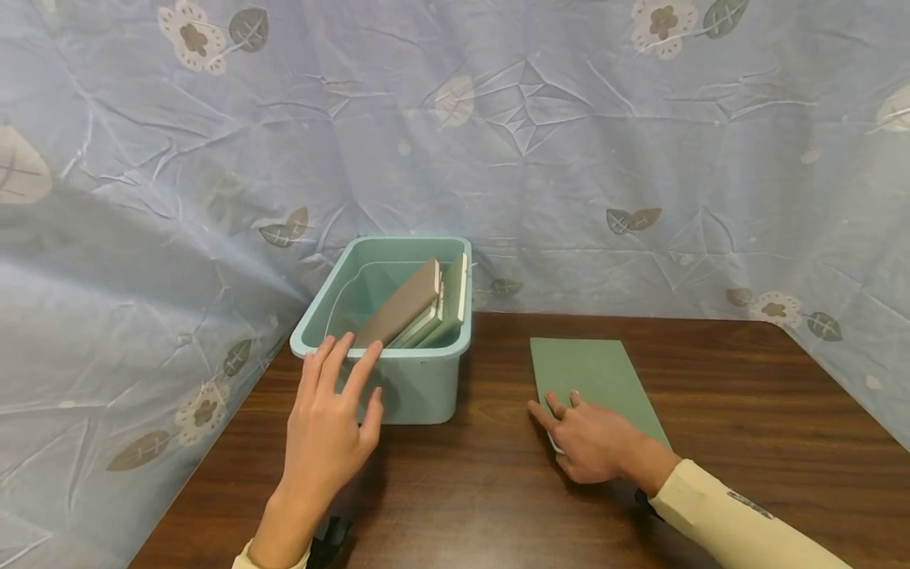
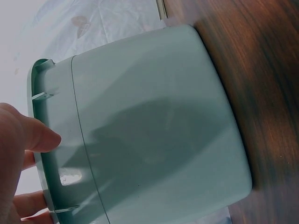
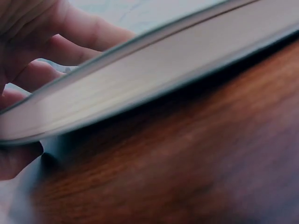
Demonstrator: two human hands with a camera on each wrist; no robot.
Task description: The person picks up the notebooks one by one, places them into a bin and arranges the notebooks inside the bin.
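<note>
A green hardcover book (image 1: 590, 371) lies toward the right of the table. My right hand (image 1: 593, 442) holds its near left corner, fingers spread over the cover; in the right wrist view the thumb (image 3: 21, 161) is under the book's edge (image 3: 140, 70), and a dark gap shows below the book. My left hand (image 1: 327, 435) is at the near rim of a pale green plastic bin (image 1: 419, 387), its fingers loosely extended at the rim and the thumb (image 2: 44, 135) in front of the outer wall. Inside the bin lean a brown book (image 1: 401, 304) and several green ones (image 1: 455, 292).
The bin stands on the left part of a dark brown wooden table (image 1: 490, 490). Behind and to the left hangs a pale blue floral cloth (image 1: 533, 182), close to the bin's back. At the right, the table's edge meets the same cloth.
</note>
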